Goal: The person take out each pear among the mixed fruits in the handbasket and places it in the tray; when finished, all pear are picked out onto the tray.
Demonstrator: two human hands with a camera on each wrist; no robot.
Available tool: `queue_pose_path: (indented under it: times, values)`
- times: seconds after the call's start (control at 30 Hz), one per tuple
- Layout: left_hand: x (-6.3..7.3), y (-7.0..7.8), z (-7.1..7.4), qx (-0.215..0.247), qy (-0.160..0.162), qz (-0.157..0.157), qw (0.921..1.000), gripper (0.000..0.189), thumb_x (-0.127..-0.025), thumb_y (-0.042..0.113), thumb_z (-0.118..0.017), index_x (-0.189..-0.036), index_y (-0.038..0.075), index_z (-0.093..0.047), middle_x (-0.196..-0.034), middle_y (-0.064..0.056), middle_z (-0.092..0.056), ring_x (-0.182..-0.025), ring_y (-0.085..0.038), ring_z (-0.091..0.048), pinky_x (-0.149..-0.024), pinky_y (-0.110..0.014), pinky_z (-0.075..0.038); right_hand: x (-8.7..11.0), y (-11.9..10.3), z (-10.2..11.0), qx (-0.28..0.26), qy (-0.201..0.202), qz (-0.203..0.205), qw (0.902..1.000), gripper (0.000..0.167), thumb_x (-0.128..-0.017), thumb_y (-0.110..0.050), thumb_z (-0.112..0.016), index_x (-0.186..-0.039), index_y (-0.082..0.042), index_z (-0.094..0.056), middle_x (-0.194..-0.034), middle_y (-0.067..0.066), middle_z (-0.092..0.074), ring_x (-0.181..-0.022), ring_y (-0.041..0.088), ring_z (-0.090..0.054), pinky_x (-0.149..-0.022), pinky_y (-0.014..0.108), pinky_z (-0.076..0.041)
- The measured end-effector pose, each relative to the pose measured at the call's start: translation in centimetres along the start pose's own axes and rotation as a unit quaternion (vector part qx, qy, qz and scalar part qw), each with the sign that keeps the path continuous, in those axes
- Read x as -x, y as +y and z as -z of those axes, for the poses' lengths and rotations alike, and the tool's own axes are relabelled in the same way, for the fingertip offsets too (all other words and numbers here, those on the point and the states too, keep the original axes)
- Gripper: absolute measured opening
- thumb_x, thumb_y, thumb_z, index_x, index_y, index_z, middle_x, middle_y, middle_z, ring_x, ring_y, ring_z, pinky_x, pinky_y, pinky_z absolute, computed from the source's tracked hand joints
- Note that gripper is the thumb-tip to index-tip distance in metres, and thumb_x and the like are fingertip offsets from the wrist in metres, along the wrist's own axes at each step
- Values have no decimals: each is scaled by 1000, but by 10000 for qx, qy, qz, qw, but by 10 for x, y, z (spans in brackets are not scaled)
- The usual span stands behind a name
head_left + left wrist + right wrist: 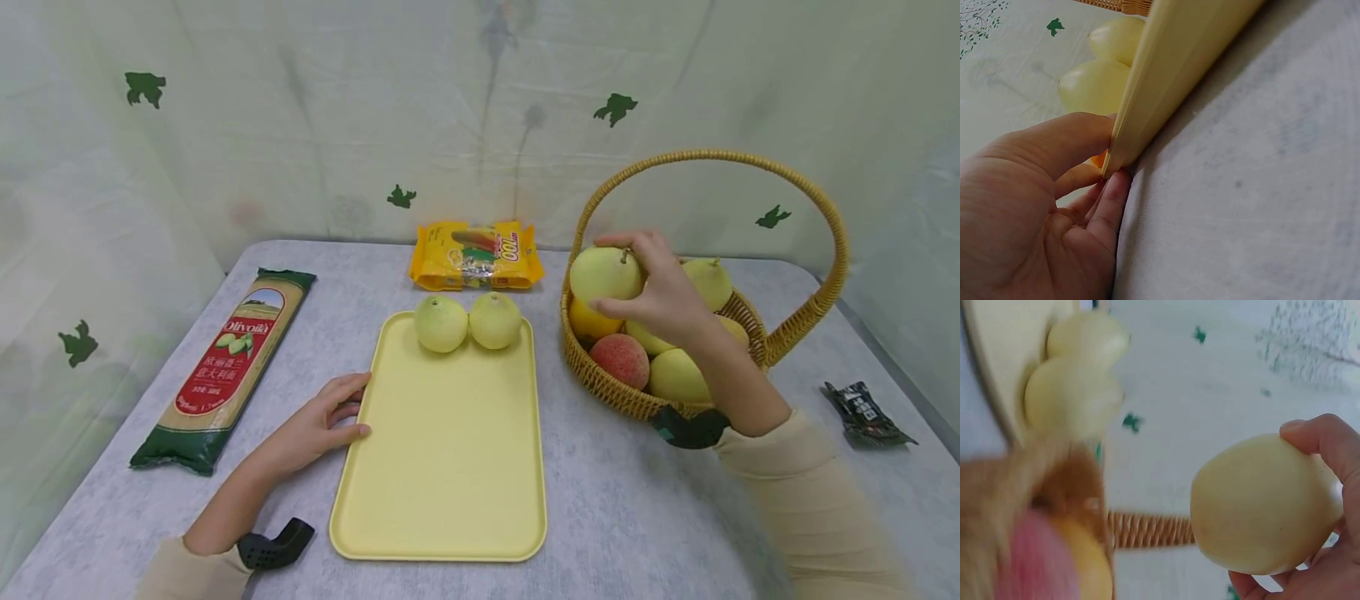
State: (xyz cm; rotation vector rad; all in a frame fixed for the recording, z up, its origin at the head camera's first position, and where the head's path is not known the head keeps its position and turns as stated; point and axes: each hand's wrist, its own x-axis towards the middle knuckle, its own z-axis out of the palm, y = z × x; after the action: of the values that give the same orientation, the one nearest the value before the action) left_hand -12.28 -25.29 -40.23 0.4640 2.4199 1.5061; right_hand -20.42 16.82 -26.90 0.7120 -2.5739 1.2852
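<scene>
My right hand holds a pale green pear with a short stem, just above the left side of a wicker basket. In the right wrist view the thumb and fingers are curled round this pear. At the tray's left edge, my left hand pinches the rim of a yellow tray. The left wrist view shows the thumb over the tray rim and other fingers below it. Two similar pears, one on the left and one on the right, sit side by side at the tray's far end.
In the basket lie a red peach, an orange fruit and several pale green or yellow fruits; its tall handle arches above. A spaghetti pack lies left, a yellow packet behind the tray, a black wrapper far right.
</scene>
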Motion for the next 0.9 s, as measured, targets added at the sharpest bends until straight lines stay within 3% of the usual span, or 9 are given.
queue_pose_path:
  times: [0.2, 0.37, 0.63, 0.9]
  values:
    - [0, -2, 0, 43, -4, -27, 10000, 73, -83, 16, -65, -141, 0, -23, -138, -17, -22, -118, -30, -35, -90, -10, -34, 4, -29, -43, -730, -359, 455, 9956, 60, -69, -12, -78, -123, -13, -52, -110, 6, -41, -91, 20, -40, -67, 34, -46]
    - [0, -2, 0, 52, 7, -49, 10000, 73, -83, 16, -65, -140, 0, -23, -139, -17, -22, -118, -30, -34, -90, -10, -34, 3, -39, -90, -1109, -780, 399, 9900, 59, -68, -17, -78, -121, -20, -53, -113, 2, -41, -93, 20, -42, -72, 35, -45]
    - [-1, -2, 0, 43, 2, -84, 10000, 72, -83, 15, -65, -140, 0, -23, -139, -17, -22, -118, -30, -34, -91, -10, -34, 2, -26, -154, -1284, -1424, -82, 9814, 60, -69, -25, -77, -124, -23, -51, -114, 2, -43, -96, 17, -44, -78, 33, -43]
    - [-1, -1, 0, 33, -9, -8, 10000, 72, -83, 16, -65, -140, 0, -23, -139, -17, -22, -119, -30, -33, -91, -10, -34, 2, -14, -179, -1327, -1693, -363, 9759, 62, -70, -17, -77, -125, -15, -50, -125, 2, -45, -108, 16, -43, -90, 33, -37]
